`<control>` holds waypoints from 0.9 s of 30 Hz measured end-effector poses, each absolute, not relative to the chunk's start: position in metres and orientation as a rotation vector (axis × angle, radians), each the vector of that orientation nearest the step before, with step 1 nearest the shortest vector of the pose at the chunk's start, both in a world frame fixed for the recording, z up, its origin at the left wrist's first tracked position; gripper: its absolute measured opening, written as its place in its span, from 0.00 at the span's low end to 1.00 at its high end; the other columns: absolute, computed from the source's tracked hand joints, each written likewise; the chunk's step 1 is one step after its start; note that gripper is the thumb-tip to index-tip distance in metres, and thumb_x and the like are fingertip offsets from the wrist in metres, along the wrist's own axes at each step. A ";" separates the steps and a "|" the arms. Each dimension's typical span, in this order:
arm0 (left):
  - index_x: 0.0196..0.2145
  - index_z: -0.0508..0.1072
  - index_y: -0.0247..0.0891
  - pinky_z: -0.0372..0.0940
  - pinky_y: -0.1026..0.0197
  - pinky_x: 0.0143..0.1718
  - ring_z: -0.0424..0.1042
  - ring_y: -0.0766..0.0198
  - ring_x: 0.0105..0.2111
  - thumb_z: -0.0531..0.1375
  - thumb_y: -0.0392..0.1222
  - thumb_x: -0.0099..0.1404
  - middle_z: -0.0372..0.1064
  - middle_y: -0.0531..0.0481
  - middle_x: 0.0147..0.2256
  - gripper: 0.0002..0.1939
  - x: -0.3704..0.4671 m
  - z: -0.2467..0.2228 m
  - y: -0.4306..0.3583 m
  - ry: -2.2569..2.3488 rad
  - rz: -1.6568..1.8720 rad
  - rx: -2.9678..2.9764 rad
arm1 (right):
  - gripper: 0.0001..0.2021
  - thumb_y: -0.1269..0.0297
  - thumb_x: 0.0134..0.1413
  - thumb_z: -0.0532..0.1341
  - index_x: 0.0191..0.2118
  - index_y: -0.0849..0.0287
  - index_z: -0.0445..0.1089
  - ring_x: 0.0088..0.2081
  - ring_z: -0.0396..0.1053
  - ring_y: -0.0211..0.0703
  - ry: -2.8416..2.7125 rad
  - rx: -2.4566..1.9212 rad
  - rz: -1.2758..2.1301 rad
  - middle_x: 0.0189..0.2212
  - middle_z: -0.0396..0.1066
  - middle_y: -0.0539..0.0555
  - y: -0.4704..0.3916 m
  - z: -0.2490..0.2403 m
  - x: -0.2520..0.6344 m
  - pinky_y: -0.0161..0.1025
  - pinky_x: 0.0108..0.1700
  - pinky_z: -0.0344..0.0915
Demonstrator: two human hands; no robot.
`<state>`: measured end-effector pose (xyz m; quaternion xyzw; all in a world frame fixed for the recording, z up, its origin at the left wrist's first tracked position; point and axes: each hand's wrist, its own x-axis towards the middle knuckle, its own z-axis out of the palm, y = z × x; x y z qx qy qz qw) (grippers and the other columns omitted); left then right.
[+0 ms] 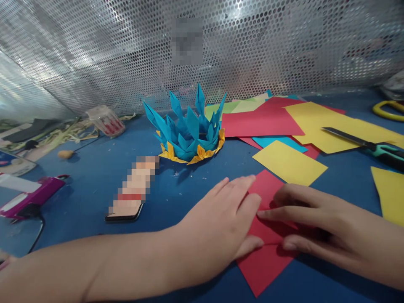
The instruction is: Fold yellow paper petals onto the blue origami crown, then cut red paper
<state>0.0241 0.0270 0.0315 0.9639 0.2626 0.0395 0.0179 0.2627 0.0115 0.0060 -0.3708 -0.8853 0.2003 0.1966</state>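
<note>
Under both hands a red paper sheet [261, 269] lies turned cornerwise on the blue table [176, 189], with a crease or edge running across its middle. My left hand [227, 214] rests flat on the sheet's left side, palm down, its fingers extended and slightly apart. From the right, my right hand [315, 223] touches the same sheet, index fingertip and thumb apart on its surface, the other fingers curled. Just beyond the sheet is a yellow paper [290, 162]. A folded blue paper piece with yellow petals [192, 134] stands farther back.
A phone [134, 189] lies left of my left hand, with a purple tool [34, 195] and its cord farther left. Coloured papers [261, 120], scissors [375, 147] and a yellow handle [388, 110] are at the back right. A clear cup [107, 121] lies near the perforated metal wall [126, 54].
</note>
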 end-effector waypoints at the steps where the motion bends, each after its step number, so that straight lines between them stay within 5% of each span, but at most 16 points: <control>1: 0.53 0.67 0.27 0.59 0.45 0.61 0.61 0.45 0.61 0.55 0.50 0.71 0.64 0.32 0.59 0.23 0.024 0.030 0.025 0.799 0.179 3.016 | 0.16 0.52 0.64 0.58 0.54 0.45 0.73 0.35 0.73 0.40 -2.492 -1.053 0.532 0.37 0.72 0.54 0.011 0.006 0.263 0.34 0.34 0.72; 7: 0.43 0.70 0.33 0.67 0.53 0.51 0.69 0.53 0.50 0.52 0.42 0.73 0.70 0.41 0.47 0.10 0.025 0.023 0.024 0.656 0.199 3.032 | 0.16 0.49 0.65 0.54 0.50 0.43 0.76 0.39 0.75 0.46 -2.457 -1.097 0.506 0.42 0.75 0.56 0.013 0.008 0.265 0.38 0.35 0.74; 13: 0.51 0.66 0.37 0.67 0.49 0.49 0.67 0.50 0.49 0.49 0.38 0.73 0.68 0.42 0.47 0.13 0.023 0.025 0.024 0.631 0.102 3.093 | 0.14 0.54 0.64 0.57 0.48 0.44 0.77 0.34 0.72 0.41 -2.418 -1.129 0.754 0.32 0.72 0.53 0.017 0.008 0.266 0.36 0.35 0.72; 27: 0.60 0.62 0.50 0.60 0.52 0.47 0.64 0.53 0.47 0.48 0.37 0.72 0.64 0.45 0.54 0.21 0.020 0.033 0.026 0.580 -0.025 3.105 | 0.11 0.55 0.61 0.60 0.44 0.45 0.79 0.30 0.71 0.38 -2.367 -1.117 0.905 0.29 0.71 0.52 0.021 0.013 0.266 0.33 0.30 0.68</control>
